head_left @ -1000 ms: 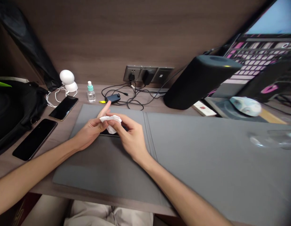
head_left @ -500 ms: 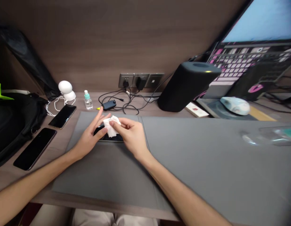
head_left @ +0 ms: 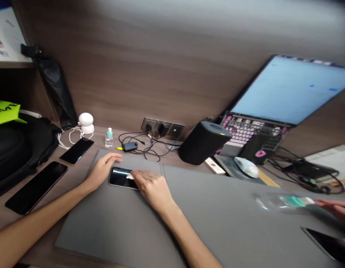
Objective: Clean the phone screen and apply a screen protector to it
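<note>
Between the hands, a black glass-fronted smartphone with a pale rim (head_left: 119,178) lies flat on a smooth grey desk mat (head_left: 111,223). The right hand (head_left: 152,188) bends over its near-right end, fingers closed on a crumpled white paper tissue (head_left: 129,176) against the screen. The left hand (head_left: 102,169) is empty, loosely extended just beside the phone's left end.

With nothing clearly bracing it, the phone could slide or turn on the mat if the right hand pushes sideways. The thin tissue might bunch or tear under pressure, leaving bare fingertips to smear the glass. A careless sweep of the left hand could tip the small clear bottle with a teal collar (head_left: 108,140) standing beyond it.

The right hand covers the phone's right end and most of the tissue, so its fingertip hold is hard to judge. The left thumb is out of sight; whether that hand touches the phone, I cannot tell. Far right of both, another person's hand (head_left: 336,206) is cut off.
</note>
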`<move>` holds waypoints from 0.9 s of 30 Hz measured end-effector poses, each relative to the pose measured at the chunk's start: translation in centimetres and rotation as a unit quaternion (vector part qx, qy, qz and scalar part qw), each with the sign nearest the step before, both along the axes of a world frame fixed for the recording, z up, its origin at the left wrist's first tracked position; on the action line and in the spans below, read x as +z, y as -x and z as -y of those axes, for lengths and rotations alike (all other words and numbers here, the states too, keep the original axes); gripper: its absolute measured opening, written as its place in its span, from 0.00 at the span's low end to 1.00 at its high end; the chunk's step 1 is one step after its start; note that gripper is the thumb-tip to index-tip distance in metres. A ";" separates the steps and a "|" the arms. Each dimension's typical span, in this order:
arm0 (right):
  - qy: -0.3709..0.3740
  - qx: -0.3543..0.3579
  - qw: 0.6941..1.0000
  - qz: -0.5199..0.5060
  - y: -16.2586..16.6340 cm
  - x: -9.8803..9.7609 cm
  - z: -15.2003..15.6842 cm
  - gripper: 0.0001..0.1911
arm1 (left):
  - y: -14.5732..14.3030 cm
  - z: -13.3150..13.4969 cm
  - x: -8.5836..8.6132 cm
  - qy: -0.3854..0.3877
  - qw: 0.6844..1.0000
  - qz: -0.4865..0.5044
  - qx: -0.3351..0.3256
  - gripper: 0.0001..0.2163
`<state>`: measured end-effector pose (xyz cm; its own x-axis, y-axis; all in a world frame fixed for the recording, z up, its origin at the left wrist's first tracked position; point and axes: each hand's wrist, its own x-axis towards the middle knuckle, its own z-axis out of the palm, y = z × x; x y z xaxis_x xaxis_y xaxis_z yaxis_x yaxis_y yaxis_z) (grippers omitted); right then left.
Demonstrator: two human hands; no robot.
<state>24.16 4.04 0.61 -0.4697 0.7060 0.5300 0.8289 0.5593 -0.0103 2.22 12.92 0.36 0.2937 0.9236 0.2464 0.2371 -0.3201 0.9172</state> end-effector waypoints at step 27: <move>0.069 0.011 0.995 -0.074 2.2 -1.3 2.4 0.15 | -0.4 0.9 -1.5 0.040 0.993 0.104 0.034 0.15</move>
<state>21.93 1.68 -0.64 -0.4103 0.7673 0.4928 0.8000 0.5623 -0.2093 2.60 11.99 -1.19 0.1794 0.9588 0.2203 0.0585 -0.2339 0.9705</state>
